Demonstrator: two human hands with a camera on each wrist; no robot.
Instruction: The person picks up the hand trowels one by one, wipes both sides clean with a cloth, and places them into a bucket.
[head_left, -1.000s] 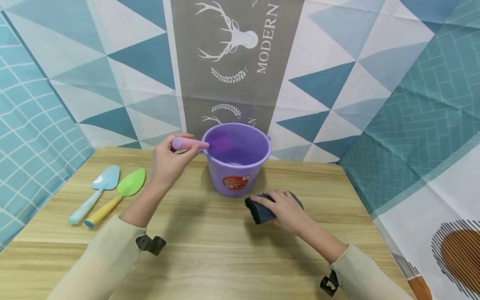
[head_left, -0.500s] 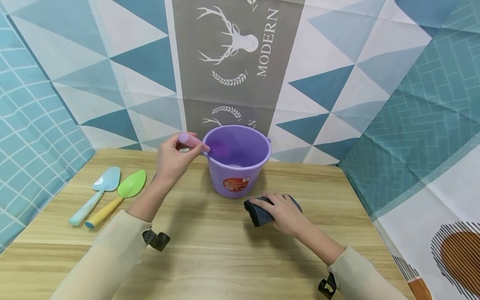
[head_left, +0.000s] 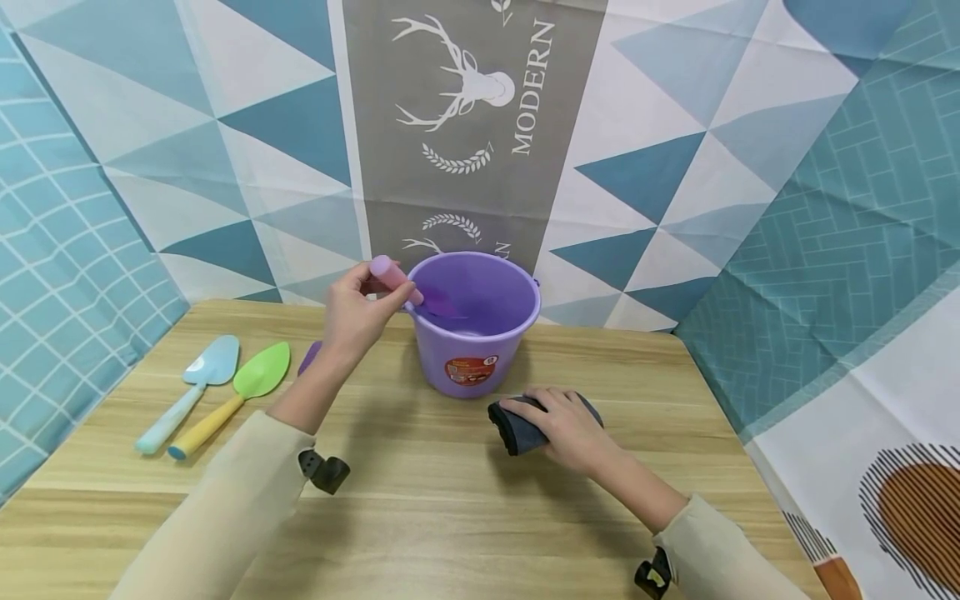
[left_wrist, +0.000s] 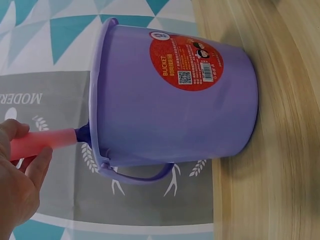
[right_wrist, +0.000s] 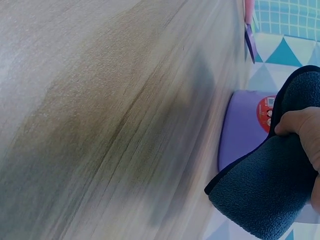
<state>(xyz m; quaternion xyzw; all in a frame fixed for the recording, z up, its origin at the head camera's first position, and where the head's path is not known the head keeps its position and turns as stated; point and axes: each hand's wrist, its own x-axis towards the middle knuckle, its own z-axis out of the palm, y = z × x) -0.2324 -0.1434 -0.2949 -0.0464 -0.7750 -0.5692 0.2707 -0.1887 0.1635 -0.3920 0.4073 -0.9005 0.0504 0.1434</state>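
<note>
A purple bucket [head_left: 480, 350] with a red label stands upright at the back of the table. My left hand [head_left: 352, 312] pinches the pink handle of a trowel [head_left: 393, 275] between thumb and fingers, just above the bucket's left rim. The trowel's purple blade [head_left: 442, 306] dips inside the bucket; the left wrist view shows only its dark neck [left_wrist: 83, 134] at the rim. In front of the bucket, to the right, my right hand [head_left: 570, 425] grips a folded dark grey-blue cloth [head_left: 521, 429], its thumb over the near fold. In the right wrist view the cloth [right_wrist: 260, 185] partly covers the bucket.
On the left lie a light blue trowel [head_left: 213, 360] and a green trowel with a yellow handle [head_left: 262, 369]. Beside them a purple blade [head_left: 309, 357] is partly hidden by my left forearm. A patterned cloth wall [head_left: 645, 175] rises right behind the wooden table [head_left: 412, 517].
My left hand has shifted a little right towards the bucket, tipping the trowel's handle steeper and its blade deeper. The purple blade behind my forearm has come into view. My right hand has barely moved.
</note>
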